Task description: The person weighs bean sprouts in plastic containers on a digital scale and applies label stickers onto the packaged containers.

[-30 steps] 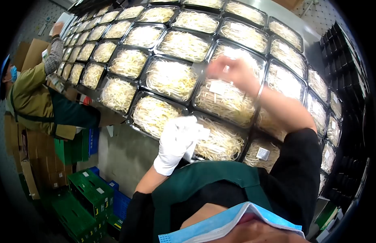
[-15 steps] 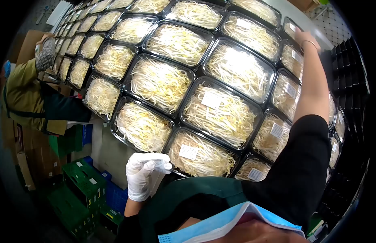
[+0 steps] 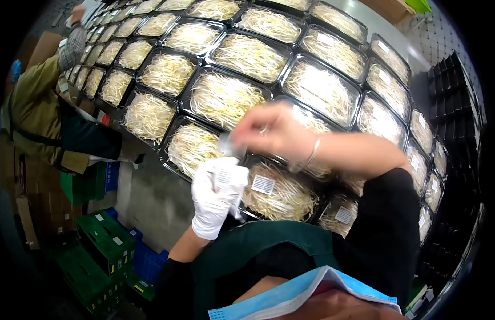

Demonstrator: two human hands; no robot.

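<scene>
Black trays of bean sprouts (image 3: 226,98) under clear film stand in rows on the table. My left hand (image 3: 211,200), in a white glove, is closed on a stack of white printed labels (image 3: 228,178) near the table's front edge. Just above it my bare right hand (image 3: 263,133) pinches a small pale label (image 3: 227,145), blurred by motion. A tray with a printed label (image 3: 263,184) on its film lies right of the glove. Several trays on the right also bear labels, among them one (image 3: 343,214) near my right sleeve.
A co-worker in a green-brown jacket (image 3: 37,114) stands at the left, one arm reaching over the trays. Green crates (image 3: 106,240) and blue crates (image 3: 149,264) are on the floor at lower left. Stacked black trays (image 3: 455,112) stand at the right.
My right hand has come back from the far right trays to my left hand. A far right tray now shows a label. My left hand has moved slightly up and right.
</scene>
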